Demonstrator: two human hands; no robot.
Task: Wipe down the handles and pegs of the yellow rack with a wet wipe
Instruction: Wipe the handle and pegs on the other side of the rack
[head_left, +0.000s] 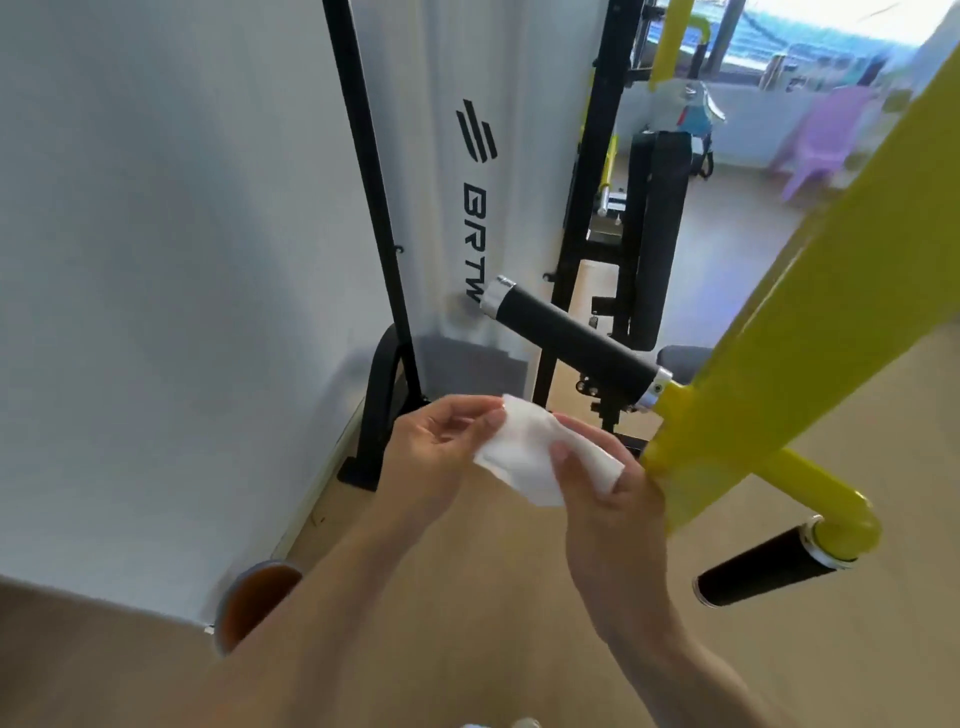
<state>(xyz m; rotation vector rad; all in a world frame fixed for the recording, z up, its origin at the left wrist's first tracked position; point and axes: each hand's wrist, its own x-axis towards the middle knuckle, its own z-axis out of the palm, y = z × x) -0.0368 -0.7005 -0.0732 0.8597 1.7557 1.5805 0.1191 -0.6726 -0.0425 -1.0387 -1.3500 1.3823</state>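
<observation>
I see both hands in front of me holding the wet wipe (524, 457) between them. My left hand (441, 447) pinches the wipe's upper left edge with curled fingers and thumb. My right hand (602, 483) has its thumb pressed on the wipe's lower right part, with the fingers curled behind it, so the white sheet hangs stretched between the two.

Just to the right of my right hand stands the yellow rack (779, 353), its thick post slanting up and away; my knuckles look close to it, though I cannot tell whether they touch. Above my hands a black handle (571, 343) sticks out from the post toward the upper left, with a silver cap at each end. Below and right of my right hand a second black handle (769, 571) juts from a yellow elbow.

Beyond the left hand stands a white panel (488, 156) with black lettering in a black frame. Farther back to the right is a purple chair (826, 140), blurred.
</observation>
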